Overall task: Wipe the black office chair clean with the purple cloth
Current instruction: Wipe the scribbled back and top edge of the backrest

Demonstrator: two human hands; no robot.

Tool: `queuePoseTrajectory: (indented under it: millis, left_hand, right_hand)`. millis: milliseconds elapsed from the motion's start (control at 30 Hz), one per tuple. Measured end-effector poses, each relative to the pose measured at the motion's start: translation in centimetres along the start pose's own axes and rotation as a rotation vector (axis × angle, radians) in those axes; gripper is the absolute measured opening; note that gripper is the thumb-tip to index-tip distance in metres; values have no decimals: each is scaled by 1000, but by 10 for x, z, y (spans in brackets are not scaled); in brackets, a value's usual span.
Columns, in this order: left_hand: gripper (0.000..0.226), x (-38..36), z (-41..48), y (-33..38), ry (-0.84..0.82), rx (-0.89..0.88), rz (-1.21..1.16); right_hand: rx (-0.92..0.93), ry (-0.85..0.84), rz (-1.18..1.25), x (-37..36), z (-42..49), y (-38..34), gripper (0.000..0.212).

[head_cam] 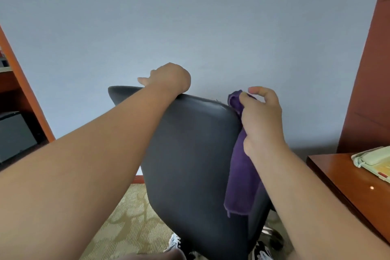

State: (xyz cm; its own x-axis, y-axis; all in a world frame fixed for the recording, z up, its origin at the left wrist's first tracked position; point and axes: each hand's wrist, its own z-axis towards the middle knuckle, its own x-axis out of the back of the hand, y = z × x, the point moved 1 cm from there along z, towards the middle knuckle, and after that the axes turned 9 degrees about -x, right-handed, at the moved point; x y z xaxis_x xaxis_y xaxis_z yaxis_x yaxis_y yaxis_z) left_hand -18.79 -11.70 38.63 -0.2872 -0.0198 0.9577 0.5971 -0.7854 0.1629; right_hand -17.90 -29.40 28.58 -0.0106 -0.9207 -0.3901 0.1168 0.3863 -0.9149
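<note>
Beside chair (190,154), desk (346,188) with telephone (371,159).

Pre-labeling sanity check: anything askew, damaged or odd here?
Nothing spilled or damaged. The black office chair backrest slants in frame, left hand holding its top edge; right hand holds the purple cloth at its right edge.

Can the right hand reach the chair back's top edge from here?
Probably yes: the right hand holds the purple cloth at the chair back's upper right corner; only the left hand rests on that edge.
</note>
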Motion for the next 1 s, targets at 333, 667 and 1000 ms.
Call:
queuePoseTrajectory:
  millis: [333,667,1000]
  left_hand:
    - [16,-7,-35,80,-20,-217,-107]
    - [32,3,-54,72,162,-669,-85]
    - [66,-17,-40,-24,319,-544,-51]
  right_hand:
    - [206,-173,-131,20,17,-93,38]
    - [778,-235,-889,104,69,-62,35]
    - [599,256,-342,73,122,-43,46]
